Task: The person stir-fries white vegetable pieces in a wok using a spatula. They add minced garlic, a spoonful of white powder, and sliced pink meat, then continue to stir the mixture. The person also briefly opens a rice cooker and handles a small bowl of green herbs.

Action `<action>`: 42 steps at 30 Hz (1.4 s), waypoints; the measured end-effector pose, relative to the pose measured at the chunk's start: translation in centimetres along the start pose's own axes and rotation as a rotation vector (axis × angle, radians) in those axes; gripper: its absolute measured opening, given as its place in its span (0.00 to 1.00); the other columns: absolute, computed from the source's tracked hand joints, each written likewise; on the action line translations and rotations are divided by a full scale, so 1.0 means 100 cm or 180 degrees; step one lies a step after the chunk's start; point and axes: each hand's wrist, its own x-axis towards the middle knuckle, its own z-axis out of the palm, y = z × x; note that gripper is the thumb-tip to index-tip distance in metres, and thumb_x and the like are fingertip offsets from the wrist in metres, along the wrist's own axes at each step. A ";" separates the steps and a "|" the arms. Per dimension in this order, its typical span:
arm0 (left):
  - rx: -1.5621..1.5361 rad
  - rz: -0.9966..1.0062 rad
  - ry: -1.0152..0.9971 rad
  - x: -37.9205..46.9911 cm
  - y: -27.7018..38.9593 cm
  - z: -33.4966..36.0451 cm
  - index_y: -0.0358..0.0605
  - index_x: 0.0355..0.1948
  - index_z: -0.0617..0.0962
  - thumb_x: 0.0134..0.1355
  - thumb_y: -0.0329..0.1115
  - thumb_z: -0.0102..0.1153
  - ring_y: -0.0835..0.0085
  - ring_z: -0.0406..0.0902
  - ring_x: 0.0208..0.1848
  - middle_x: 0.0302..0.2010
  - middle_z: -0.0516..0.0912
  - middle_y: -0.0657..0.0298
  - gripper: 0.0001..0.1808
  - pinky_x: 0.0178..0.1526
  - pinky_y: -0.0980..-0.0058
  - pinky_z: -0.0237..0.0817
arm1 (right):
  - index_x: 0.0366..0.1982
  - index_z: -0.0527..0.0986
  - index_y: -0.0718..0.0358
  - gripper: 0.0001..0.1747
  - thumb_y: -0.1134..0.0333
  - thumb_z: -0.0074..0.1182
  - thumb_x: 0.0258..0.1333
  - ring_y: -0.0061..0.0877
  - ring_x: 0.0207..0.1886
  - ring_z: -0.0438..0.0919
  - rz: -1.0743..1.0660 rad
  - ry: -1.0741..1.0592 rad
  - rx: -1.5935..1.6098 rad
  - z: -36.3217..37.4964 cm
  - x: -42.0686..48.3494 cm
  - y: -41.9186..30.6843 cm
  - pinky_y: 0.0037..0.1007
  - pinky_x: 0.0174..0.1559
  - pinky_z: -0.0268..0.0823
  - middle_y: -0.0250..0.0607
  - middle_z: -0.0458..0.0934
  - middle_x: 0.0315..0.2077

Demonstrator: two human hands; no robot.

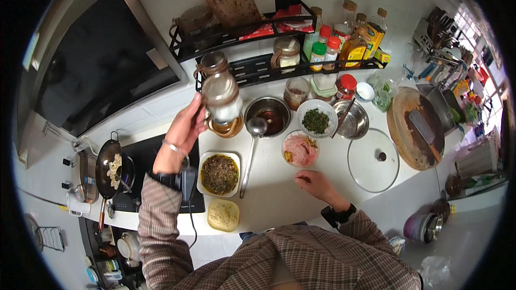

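Note:
My left hand [183,133] grips a glass jar of white granules [221,98], held up in front of the black rack's lower shelf. Over the counter, my right hand [316,185] is curled, its inside partly hidden, just below a bowl of pink minced meat [300,149] with yellowish-brown paste on it. A bowl of chopped greens [317,117] stands behind the meat. A metal ladle [252,153] leans on a steel pot of dark liquid [275,108]. Left of the ladle sits a square dish of herbs in oil [219,174], with a yellow container of pale paste [223,215] nearer me.
A wok [108,169] with pale food stands at the left by the black cooktop [141,149]. At the right are a glass lid [373,160] and a round chopping board [397,129] bearing a cleaver [423,127]. The black rack [258,68] holds jars and bottles.

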 end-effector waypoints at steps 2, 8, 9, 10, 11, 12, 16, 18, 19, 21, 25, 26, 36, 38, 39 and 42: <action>-0.0030 -0.0206 0.0253 -0.034 -0.017 -0.024 0.52 0.27 0.73 0.73 0.57 0.53 0.83 0.61 0.21 0.19 0.69 0.74 0.23 0.28 0.81 0.58 | 0.40 0.82 0.63 0.12 0.62 0.59 0.63 0.40 0.37 0.84 0.0188 0.0180 -0.0623 0.017 0.000 0.008 0.38 0.40 0.74 0.47 0.85 0.35; 0.0146 -0.0284 0.0000 -0.125 -0.084 -0.105 0.51 0.22 0.74 0.73 0.47 0.56 0.85 0.65 0.22 0.19 0.69 0.75 0.21 0.27 0.83 0.54 | 0.37 0.83 0.58 0.07 0.66 0.58 0.58 0.44 0.39 0.83 0.0136 0.2040 -0.2133 0.037 0.053 0.044 0.43 0.41 0.75 0.45 0.84 0.36; 0.0188 -0.0339 0.0033 -0.139 -0.096 -0.116 0.51 0.22 0.74 0.73 0.47 0.56 0.85 0.65 0.23 0.19 0.70 0.75 0.21 0.27 0.83 0.53 | 0.37 0.83 0.58 0.08 0.66 0.57 0.58 0.44 0.39 0.83 0.0112 0.2091 -0.2302 0.038 0.065 0.051 0.43 0.41 0.75 0.44 0.84 0.37; 0.0161 -0.0349 -0.0016 -0.151 -0.106 -0.126 0.51 0.22 0.75 0.73 0.47 0.57 0.85 0.65 0.23 0.19 0.70 0.75 0.21 0.27 0.83 0.53 | 0.38 0.83 0.57 0.08 0.66 0.57 0.58 0.43 0.40 0.83 0.0199 0.2114 -0.2467 0.040 0.075 0.057 0.43 0.41 0.75 0.44 0.84 0.37; 0.0131 -0.0409 -0.0011 -0.161 -0.114 -0.135 0.50 0.22 0.75 0.73 0.46 0.57 0.86 0.65 0.23 0.19 0.71 0.75 0.21 0.27 0.83 0.53 | 0.38 0.83 0.57 0.09 0.66 0.57 0.58 0.42 0.40 0.83 0.0194 0.2157 -0.2587 0.040 0.084 0.063 0.42 0.41 0.75 0.43 0.84 0.38; 0.0179 -0.0435 0.0013 -0.171 -0.121 -0.142 0.50 0.22 0.75 0.72 0.44 0.58 0.86 0.65 0.23 0.20 0.71 0.74 0.20 0.28 0.83 0.51 | 0.39 0.83 0.57 0.09 0.66 0.56 0.58 0.42 0.41 0.83 0.0292 0.2173 -0.2715 0.040 0.093 0.067 0.42 0.42 0.76 0.43 0.84 0.38; 0.0414 -0.0583 0.0031 -0.198 -0.138 -0.156 0.48 0.22 0.74 0.73 0.41 0.56 0.83 0.67 0.24 0.21 0.72 0.72 0.20 0.31 0.81 0.61 | 0.41 0.83 0.56 0.12 0.64 0.55 0.58 0.41 0.43 0.83 0.0626 0.1914 -0.3012 0.039 0.114 0.071 0.41 0.43 0.76 0.41 0.85 0.39; 0.0315 -0.0452 0.0050 -0.208 -0.142 -0.154 0.48 0.22 0.74 0.74 0.41 0.56 0.83 0.67 0.25 0.21 0.72 0.72 0.20 0.31 0.81 0.61 | 0.40 0.83 0.56 0.12 0.64 0.54 0.58 0.40 0.43 0.83 0.0406 0.1921 -0.2923 0.038 0.114 0.069 0.41 0.43 0.76 0.41 0.85 0.40; 0.0297 -0.0433 0.0095 -0.212 -0.141 -0.153 0.48 0.22 0.74 0.74 0.41 0.56 0.83 0.67 0.25 0.21 0.72 0.72 0.20 0.31 0.81 0.60 | 0.40 0.83 0.55 0.11 0.63 0.54 0.58 0.40 0.43 0.83 0.0544 0.1872 -0.2931 0.037 0.113 0.067 0.41 0.43 0.76 0.41 0.85 0.40; 0.0239 -0.0387 0.0200 -0.218 -0.138 -0.147 0.48 0.22 0.74 0.73 0.39 0.56 0.83 0.66 0.26 0.21 0.71 0.72 0.20 0.33 0.80 0.59 | 0.39 0.83 0.55 0.10 0.62 0.56 0.57 0.39 0.43 0.83 0.0587 0.1898 -0.2615 0.034 0.107 0.063 0.41 0.43 0.76 0.40 0.85 0.40; -0.0035 -0.0376 0.0348 -0.216 -0.131 -0.133 0.46 0.21 0.74 0.73 0.37 0.55 0.82 0.66 0.27 0.22 0.72 0.71 0.20 0.34 0.80 0.58 | 0.38 0.83 0.53 0.10 0.59 0.60 0.56 0.40 0.41 0.83 0.0673 0.2162 -0.2163 0.028 0.097 0.055 0.42 0.42 0.75 0.38 0.85 0.37; -0.0058 -0.0372 0.0362 -0.214 -0.130 -0.131 0.46 0.22 0.74 0.74 0.37 0.55 0.82 0.66 0.27 0.22 0.72 0.71 0.19 0.34 0.80 0.59 | 0.38 0.83 0.55 0.09 0.61 0.61 0.56 0.37 0.39 0.83 0.0535 0.2179 -0.2071 0.026 0.095 0.050 0.40 0.40 0.74 0.37 0.85 0.35; -0.0377 -0.0175 0.0470 -0.212 -0.127 -0.129 0.46 0.24 0.73 0.75 0.37 0.53 0.82 0.63 0.26 0.22 0.70 0.72 0.18 0.35 0.79 0.62 | 0.34 0.80 0.64 0.07 0.81 0.60 0.53 0.19 0.34 0.74 -0.1203 0.1168 0.1186 0.045 -0.019 -0.166 0.24 0.36 0.67 0.31 0.77 0.29; -0.0399 -0.0261 0.0519 -0.215 -0.125 -0.135 0.47 0.24 0.73 0.75 0.37 0.53 0.83 0.63 0.26 0.22 0.69 0.72 0.18 0.35 0.79 0.62 | 0.32 0.82 0.61 0.08 0.76 0.68 0.49 0.31 0.31 0.78 -0.2768 -0.0155 0.1334 0.051 -0.039 -0.214 0.32 0.35 0.69 0.39 0.81 0.33; -0.0474 -0.0249 0.0495 -0.217 -0.125 -0.139 0.47 0.24 0.73 0.75 0.37 0.53 0.83 0.63 0.26 0.22 0.69 0.72 0.18 0.35 0.79 0.62 | 0.32 0.83 0.61 0.05 0.74 0.67 0.51 0.31 0.31 0.79 -0.3131 -0.0842 0.1514 0.058 -0.039 -0.233 0.32 0.33 0.70 0.39 0.80 0.32; -0.0343 -0.0269 0.0468 -0.224 -0.124 -0.157 0.49 0.25 0.70 0.75 0.39 0.52 0.82 0.62 0.26 0.22 0.69 0.72 0.18 0.35 0.77 0.60 | 0.31 0.83 0.65 0.09 0.65 0.64 0.61 0.30 0.29 0.80 -0.3884 -0.1581 0.1645 0.087 -0.039 -0.282 0.30 0.29 0.71 0.39 0.81 0.31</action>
